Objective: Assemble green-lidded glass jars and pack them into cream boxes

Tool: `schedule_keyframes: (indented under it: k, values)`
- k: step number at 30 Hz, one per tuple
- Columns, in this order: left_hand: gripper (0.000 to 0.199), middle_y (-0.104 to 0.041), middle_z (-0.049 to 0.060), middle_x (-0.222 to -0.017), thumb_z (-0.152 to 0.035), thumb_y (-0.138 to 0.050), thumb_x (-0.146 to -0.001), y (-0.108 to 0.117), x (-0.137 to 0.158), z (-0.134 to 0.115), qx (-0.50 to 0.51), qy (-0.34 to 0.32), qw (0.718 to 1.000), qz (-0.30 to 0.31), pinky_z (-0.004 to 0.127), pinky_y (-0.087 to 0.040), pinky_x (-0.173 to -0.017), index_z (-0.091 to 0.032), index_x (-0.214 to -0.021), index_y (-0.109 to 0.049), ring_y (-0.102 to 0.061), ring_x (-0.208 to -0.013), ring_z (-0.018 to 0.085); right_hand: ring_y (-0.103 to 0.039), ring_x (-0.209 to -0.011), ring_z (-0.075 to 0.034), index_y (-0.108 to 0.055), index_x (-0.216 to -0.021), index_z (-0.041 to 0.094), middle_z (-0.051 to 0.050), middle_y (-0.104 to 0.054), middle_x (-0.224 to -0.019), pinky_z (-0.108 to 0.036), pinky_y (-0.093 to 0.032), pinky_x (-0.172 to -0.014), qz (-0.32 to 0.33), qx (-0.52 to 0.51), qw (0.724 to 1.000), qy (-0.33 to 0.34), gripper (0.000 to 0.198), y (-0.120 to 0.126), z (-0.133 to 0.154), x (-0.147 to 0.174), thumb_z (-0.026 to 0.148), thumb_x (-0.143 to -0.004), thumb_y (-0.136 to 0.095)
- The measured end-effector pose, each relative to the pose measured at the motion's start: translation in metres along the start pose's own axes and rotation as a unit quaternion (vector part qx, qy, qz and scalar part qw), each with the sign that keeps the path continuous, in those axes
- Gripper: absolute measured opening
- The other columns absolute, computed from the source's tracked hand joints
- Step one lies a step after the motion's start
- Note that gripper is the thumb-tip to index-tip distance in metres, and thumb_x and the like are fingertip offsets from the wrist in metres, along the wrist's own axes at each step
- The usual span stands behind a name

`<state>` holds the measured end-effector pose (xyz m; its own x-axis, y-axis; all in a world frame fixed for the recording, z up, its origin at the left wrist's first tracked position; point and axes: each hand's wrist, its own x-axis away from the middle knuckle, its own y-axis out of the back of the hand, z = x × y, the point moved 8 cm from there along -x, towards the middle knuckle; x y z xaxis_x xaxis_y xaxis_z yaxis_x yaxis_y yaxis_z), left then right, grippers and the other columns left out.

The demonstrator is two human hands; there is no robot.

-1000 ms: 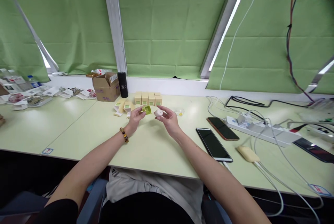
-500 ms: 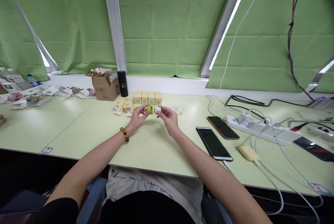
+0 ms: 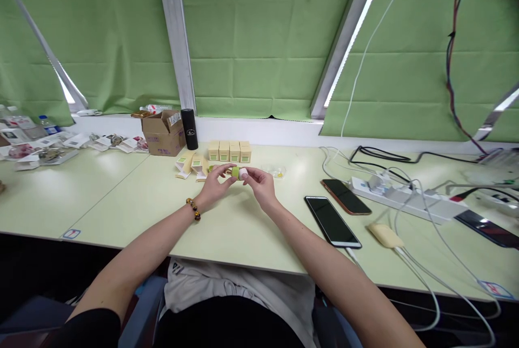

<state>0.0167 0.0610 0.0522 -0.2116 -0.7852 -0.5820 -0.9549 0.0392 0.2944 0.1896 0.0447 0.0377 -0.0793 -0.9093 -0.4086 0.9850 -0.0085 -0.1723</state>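
Observation:
My left hand (image 3: 217,185) pinches a small yellow-green piece (image 3: 235,173) above the table. My right hand (image 3: 261,186) grips a small white rounded piece (image 3: 243,173) that meets the green one end to end. Fingers cover much of both, so their exact kind is unclear. Just behind the left hand lie cream cartons (image 3: 185,164) with opened flaps. Several closed cream boxes (image 3: 229,152) with green labels stand in a row beyond. A clear plastic item with a yellow bit (image 3: 278,172) lies past my right hand.
A cardboard box (image 3: 164,134) and a black cylinder (image 3: 188,129) stand by the wall. To the right lie two phones (image 3: 332,221), a white power strip (image 3: 405,201), a cream charger-like block (image 3: 385,235) and loose cables. Packets (image 3: 52,154) and bottles are at far left.
The white piece in my right hand has moved left against the green piece, closing the small gap. Both hands have come slightly nearer each other.

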Motion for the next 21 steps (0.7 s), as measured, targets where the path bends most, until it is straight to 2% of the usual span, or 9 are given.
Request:
schedule_keyframes:
  k: [7,11,16,21]
  values:
    - [0.04,-0.063,0.011,-0.12,-0.044,-0.075,-0.09,-0.002,0.004,-0.01,-0.039,-0.035,0.999,0.005,0.044,-0.048,-0.103,-0.026,-0.126,-0.071,-0.058,-0.113,0.026,-0.069,-0.076,-0.02,-0.08,-0.101,0.022,-0.005,-0.079,-0.094,-0.041,-0.06,-0.075,-0.001,0.009,1.0,0.001,0.041,-0.003,-0.001,0.002,0.054,-0.075,-0.085]
    - [0.049,-0.062,0.012,-0.127,-0.041,-0.084,-0.082,-0.003,0.005,-0.02,-0.072,-0.086,0.994,-0.003,0.049,-0.043,-0.112,-0.024,-0.125,-0.068,-0.051,-0.129,0.031,-0.07,-0.078,-0.021,-0.079,-0.101,0.021,-0.005,-0.079,-0.094,-0.042,-0.062,-0.078,-0.002,0.001,1.0,-0.011,0.042,-0.006,-0.005,0.003,0.054,-0.075,-0.085]
    - [0.05,-0.055,0.014,-0.133,-0.037,-0.076,-0.09,-0.009,0.007,-0.016,-0.019,-0.083,0.996,-0.001,0.043,-0.052,-0.102,-0.025,-0.137,-0.063,-0.057,-0.125,0.028,-0.073,-0.078,-0.022,-0.076,-0.1,0.02,-0.006,-0.08,-0.095,-0.043,-0.064,-0.08,-0.005,-0.021,0.999,-0.023,0.046,-0.01,-0.01,0.004,0.053,-0.071,-0.089]
    - [0.055,-0.056,0.014,-0.135,-0.039,-0.073,-0.092,-0.01,0.008,-0.02,-0.029,-0.092,0.995,-0.008,0.043,-0.052,-0.102,-0.026,-0.144,-0.059,-0.055,-0.128,0.03,-0.076,-0.081,-0.024,-0.074,-0.103,0.02,-0.006,-0.08,-0.092,-0.045,-0.063,-0.087,-0.003,-0.017,0.999,-0.032,0.046,-0.012,-0.01,0.006,0.052,-0.073,-0.088]
